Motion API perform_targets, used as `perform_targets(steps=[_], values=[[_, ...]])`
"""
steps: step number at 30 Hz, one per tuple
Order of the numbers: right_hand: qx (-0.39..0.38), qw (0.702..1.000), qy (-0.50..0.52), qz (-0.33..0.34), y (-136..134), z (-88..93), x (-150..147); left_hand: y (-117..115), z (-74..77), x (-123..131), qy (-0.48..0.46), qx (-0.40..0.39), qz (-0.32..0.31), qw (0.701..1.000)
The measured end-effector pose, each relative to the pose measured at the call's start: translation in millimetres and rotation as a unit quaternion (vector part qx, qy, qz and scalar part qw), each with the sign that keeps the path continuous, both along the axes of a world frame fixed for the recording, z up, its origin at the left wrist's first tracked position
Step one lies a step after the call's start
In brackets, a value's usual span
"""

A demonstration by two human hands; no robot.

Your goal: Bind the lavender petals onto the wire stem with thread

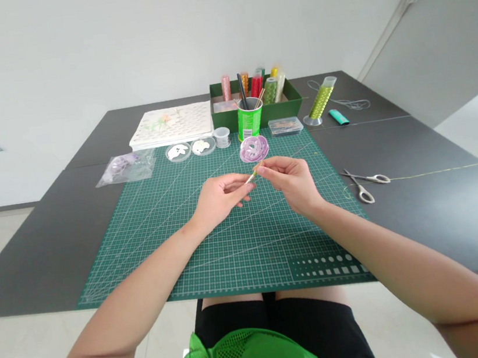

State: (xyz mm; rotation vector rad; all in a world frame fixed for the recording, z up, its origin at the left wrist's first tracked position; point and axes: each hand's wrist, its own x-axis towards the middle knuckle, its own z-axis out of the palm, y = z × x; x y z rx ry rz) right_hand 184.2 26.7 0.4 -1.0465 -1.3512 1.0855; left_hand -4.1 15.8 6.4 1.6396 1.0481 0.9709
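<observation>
Between my two hands is a small thin stick [251,177], whitish with a green part and a tan tip; its exact kind is too small to make out. Thumb and fingers of my left hand [220,198] close on its lower left end. My right hand [288,179] pinches around its upper right end, fingertips close to the left ones. Both hands hover over the green cutting mat [231,256]. Just beyond them lies a purple openwork disc [254,149], near the green can [249,120] of sticks.
Scissors [365,181] lie right of the mat near a loose yellow-green thread. A green thread spool [322,101] and a teal object [339,117] stand behind. At the back are a green box [294,101], clear case [285,126], round dishes [178,153], white sheets [145,134] and plastic bag [127,167].
</observation>
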Motion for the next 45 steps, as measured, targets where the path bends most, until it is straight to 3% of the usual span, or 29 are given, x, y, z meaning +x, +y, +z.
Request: perform_targets(steps=[5, 12, 18, 24, 27, 29, 32, 34, 36, 39, 45], values=[[0.012, 1.0, -0.002, -0.024, 1.5, 0.1, 1.8, -0.3, -2.2, -6.1, 0.102, 0.153, 0.039, 0.982], [0.027, 1.0, 0.004, -0.008, 3.2, 3.0, 4.3, 3.3, 2.1, -13.0, 0.162, 0.253, -0.004, 0.954], [-0.009, 0.998, 0.027, 0.053, 5.9, 8.4, 6.9, 8.1, 2.6, -20.1, 0.264, 0.41, -0.025, 0.873], [-0.055, 0.994, 0.045, 0.087, 6.9, 10.4, 8.6, 9.9, 5.8, -27.6, 0.362, 0.53, -0.018, 0.767], [-0.066, 0.992, 0.048, 0.098, 6.9, 9.2, 8.9, 9.8, 10.5, -28.8, 0.373, 0.545, -0.031, 0.75], [-0.072, 0.991, 0.055, 0.101, 7.0, 8.7, 9.2, 8.8, 11.0, -26.8, 0.354, 0.525, -0.029, 0.773], [-0.068, 0.991, 0.079, 0.085, 6.9, 9.0, 9.8, 6.5, 6.8, -19.3, 0.248, 0.431, 0.021, 0.867], [-0.055, 0.991, 0.096, 0.068, 6.3, 9.8, 9.6, 5.0, 2.2, -12.7, 0.136, 0.298, 0.056, 0.943], [-0.041, 0.993, 0.102, 0.052, 5.1, 10.6, 8.2, 3.9, -1.8, -6.2, 0.022, 0.137, 0.056, 0.989], [-0.027, 0.995, 0.096, 0.027, 2.1, 10.8, 4.5, 2.5, -5.0, 0.8, -0.109, -0.01, 0.042, 0.993], [-0.051, 0.99, 0.132, 0.018, -1.6, 8.2, -0.3, 1.9, -7.5, 5.2, -0.227, -0.132, 0.006, 0.965]])
